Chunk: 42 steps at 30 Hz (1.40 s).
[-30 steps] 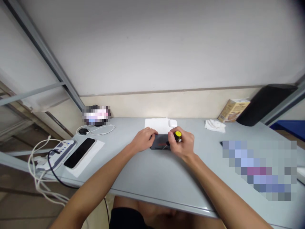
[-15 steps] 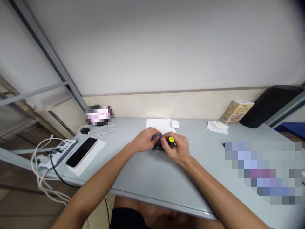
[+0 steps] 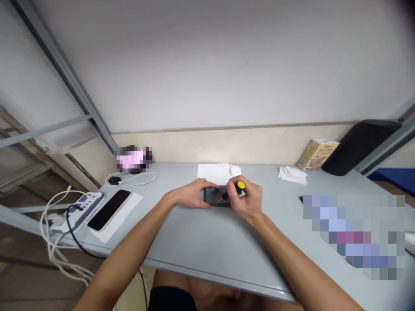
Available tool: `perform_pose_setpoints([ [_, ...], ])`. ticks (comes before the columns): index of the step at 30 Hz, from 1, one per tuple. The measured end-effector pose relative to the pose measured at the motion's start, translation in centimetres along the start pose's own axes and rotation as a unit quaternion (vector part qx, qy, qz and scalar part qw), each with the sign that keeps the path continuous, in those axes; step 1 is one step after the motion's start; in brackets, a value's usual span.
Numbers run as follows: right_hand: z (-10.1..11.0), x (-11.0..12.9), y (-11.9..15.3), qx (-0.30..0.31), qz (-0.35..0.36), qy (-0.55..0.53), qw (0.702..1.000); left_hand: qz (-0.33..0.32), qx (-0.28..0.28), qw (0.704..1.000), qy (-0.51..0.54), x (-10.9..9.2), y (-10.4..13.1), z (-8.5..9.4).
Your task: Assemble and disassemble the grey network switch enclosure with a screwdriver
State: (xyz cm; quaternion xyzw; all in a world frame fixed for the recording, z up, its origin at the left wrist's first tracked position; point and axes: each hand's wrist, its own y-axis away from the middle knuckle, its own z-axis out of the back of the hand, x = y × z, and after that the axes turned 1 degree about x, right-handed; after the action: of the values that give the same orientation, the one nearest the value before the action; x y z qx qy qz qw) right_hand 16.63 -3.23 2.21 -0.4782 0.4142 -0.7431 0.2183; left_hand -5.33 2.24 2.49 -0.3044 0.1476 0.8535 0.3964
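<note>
Dark case point(image 3: 212, 195) (inside hidden), left hand point(image 3: 194, 194) clasping, right hand point(image 3: 248, 199) gripping screwdriver point(image 3: 241, 185)

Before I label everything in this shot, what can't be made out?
In the head view:
Dark case: right end hidden by the right hand.
Yellow-ended tool: tip too small to make out.
Pixelated item at right and pixelated item at back left: masked by blocks.
White object: cut off by the right edge.
</note>
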Motion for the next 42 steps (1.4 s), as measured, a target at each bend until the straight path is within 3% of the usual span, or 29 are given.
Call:
perform_pose_setpoints([
  [4,0.6,-0.8,-0.9,-0.084,-0.113,-0.034,0.989,0.040,0.008,0.998,0.043,-0.7,0.1,0.6],
  [8,1.1,-2.1,-1.9,-0.155,-0.232,-0.112,0.954,0.068,0.017,0.995,0.076,-1.0,0.1,0.9],
  [12,1.3,-3.2,-2.6,-0.196,-0.286,-0.174,0.922,0.073,-0.003,0.993,0.093,-0.9,0.0,0.4],
  [18,1.5,-3.4,-3.1,-0.220,-0.329,-0.195,0.898,0.094,-0.017,0.988,0.120,-0.6,-0.1,0.0],
  [24,1.3,-3.2,-3.3,-0.179,-0.346,-0.243,0.889,0.094,-0.022,0.979,0.178,-0.4,-0.4,-0.2],
  [42,0.8,-2.8,-2.8,-0.021,-0.303,-0.231,0.924,0.032,-0.101,0.959,0.262,-0.4,-0.6,0.6],
])
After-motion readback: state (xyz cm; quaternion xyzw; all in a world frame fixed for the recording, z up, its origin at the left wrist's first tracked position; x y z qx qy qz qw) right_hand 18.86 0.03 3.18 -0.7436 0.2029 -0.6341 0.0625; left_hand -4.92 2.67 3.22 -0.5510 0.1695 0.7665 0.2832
